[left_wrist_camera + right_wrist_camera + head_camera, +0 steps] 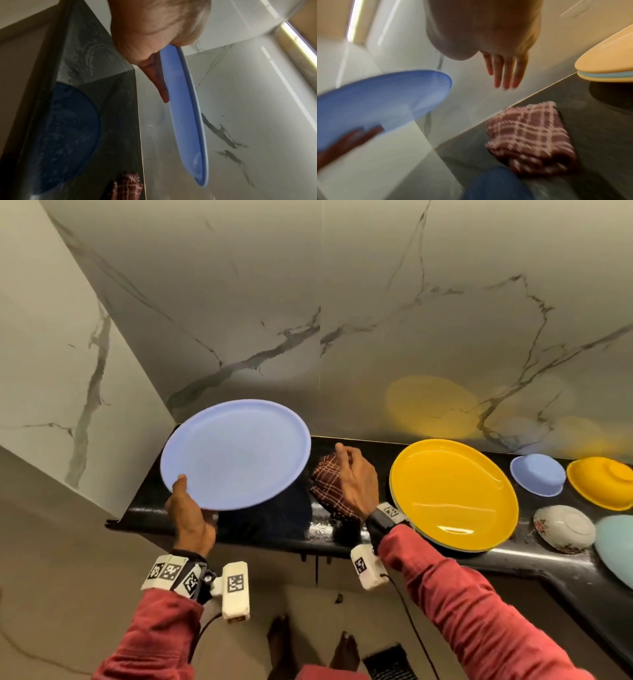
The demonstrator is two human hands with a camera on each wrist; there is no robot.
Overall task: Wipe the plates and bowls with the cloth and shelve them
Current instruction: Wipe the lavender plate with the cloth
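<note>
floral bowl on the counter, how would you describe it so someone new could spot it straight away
Follow the black counter along the marble wall to its right end, past the big yellow plate. The floral bowl lies upside down just right of that plate, near the front edge, in front of the small blue bowl. It is the only white, flower-printed piece; its neighbours are all plain colours.

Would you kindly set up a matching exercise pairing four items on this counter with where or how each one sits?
Things:
1. round blue plate
2. checked maroon cloth
3. large yellow plate
4. small blue bowl

States:
A. upside down on the black counter
B. held at its rim by the left hand
C. lying under the open right hand
D. on top of a stack

Pairs: 1-B, 2-C, 3-D, 4-A
</note>
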